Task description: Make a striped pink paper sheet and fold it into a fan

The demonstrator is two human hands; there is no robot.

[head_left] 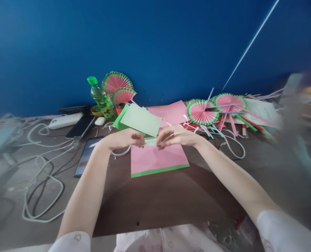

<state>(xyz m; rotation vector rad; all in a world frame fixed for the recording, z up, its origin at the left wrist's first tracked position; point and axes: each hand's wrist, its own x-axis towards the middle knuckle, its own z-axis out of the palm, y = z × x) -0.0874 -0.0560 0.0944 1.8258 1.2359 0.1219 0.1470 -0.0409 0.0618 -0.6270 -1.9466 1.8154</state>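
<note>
Four pleated watermelon-coloured fans look finished along the far edge of the desk (158, 199). The two propped fans (116, 82) stand behind the green bottle (103, 99) toward the far left, and the two flat fans (202, 112) lie toward the far right among loose strips (231, 140). The piece in hand seems at an early stage. It is a narrow pale strip (151, 141) held in the air over the middle of the desk. The left hand (126, 138) is pinched shut on one end and the right hand (178, 135) is closed on the other, its fingertips together. Just below it lies a pink sheet (155, 159) with a green border along its near side, flat and unpleated, which suggests the folding of that sheet is yet to be done. A pale green sheet (141, 119) and another pink paper (171, 112) wait uncut behind the hands. Open room lies mostly toward the near edge, where the dark wood is bare between the forearms. The left side is tighter, with a phone (85, 157) close to the left wrist and white cables (40, 175) looping out to the left edge. The right edge is blurred, and what sits there cannot be made out.
</note>
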